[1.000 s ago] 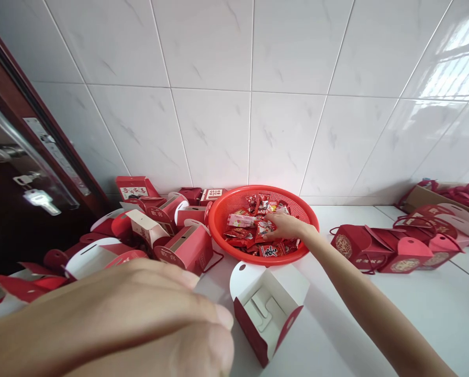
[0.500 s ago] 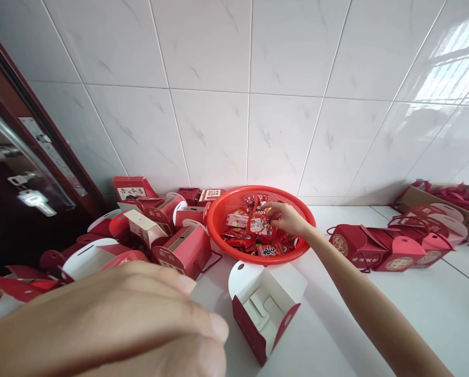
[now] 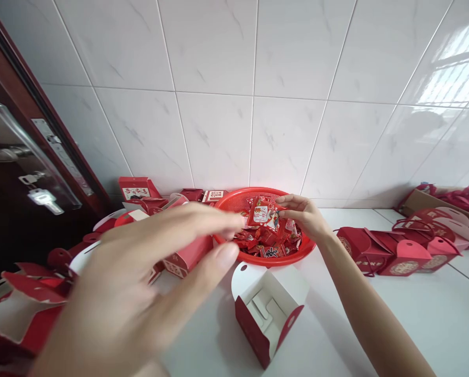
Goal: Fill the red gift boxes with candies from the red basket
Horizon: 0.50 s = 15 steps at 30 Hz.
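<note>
My right hand (image 3: 307, 217) reaches over a red plastic basket (image 3: 227, 201) and pinches the edge of a red snack packet (image 3: 261, 214) with printed figures and lettering. More small red wrapped sweets (image 3: 271, 251) lie under it in the basket. My left hand (image 3: 128, 283), close to the camera and slightly blurred, stretches towards the basket with thumb and fingers apart, nothing visible between them. Below the basket, an open gift box (image 3: 271, 319), dark red outside and white inside, stands with its flaps up and only its folded bottom showing.
Red gift boxes (image 3: 138, 187) crowd the left side, partly hidden by my left hand. Closed red boxes with cord handles (image 3: 403, 256) stand at the right. Behind them, a cardboard box (image 3: 415, 200) holds red ribbon-like material. A tiled wall (image 3: 214, 141) rises behind; a door with keys (image 3: 44, 198) is at far left.
My left hand has moved up towards the basket and its fingers have spread. My right hand has lifted the red packet slightly and turned it. The open box stays in place.
</note>
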Each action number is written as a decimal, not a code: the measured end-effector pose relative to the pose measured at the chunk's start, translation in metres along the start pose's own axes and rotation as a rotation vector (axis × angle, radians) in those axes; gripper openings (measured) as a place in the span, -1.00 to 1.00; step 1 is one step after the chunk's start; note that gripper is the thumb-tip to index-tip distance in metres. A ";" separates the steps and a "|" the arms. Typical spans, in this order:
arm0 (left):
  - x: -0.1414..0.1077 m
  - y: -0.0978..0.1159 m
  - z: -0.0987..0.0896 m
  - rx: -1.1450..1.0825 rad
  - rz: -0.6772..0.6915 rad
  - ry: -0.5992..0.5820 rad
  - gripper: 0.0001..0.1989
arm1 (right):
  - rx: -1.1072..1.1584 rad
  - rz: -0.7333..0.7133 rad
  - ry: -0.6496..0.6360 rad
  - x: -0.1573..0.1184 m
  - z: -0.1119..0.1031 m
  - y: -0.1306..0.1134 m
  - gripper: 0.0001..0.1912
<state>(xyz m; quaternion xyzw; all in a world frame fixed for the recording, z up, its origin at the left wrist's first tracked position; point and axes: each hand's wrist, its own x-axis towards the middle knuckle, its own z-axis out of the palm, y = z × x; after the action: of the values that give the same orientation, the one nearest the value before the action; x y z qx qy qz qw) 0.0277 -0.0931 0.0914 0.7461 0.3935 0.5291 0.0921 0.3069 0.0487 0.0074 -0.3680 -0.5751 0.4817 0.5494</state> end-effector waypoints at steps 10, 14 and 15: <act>0.044 -0.051 0.066 -0.107 -0.279 -0.296 -0.28 | 0.042 -0.127 -0.038 -0.028 0.034 -0.042 -0.74; 0.046 -0.054 0.075 -0.350 -0.319 -0.296 -0.37 | 0.054 -0.079 -0.098 -0.029 0.030 -0.041 -0.58; 0.047 -0.054 0.077 -0.390 -0.319 -0.277 -0.38 | 0.053 -0.056 -0.135 -0.029 0.028 -0.040 -0.53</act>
<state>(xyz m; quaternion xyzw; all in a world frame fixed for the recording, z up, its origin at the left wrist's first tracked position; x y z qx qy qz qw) 0.0736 -0.0029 0.0624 0.7084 0.3803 0.4665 0.3688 0.2868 0.0063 0.0400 -0.3037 -0.6080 0.5052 0.5319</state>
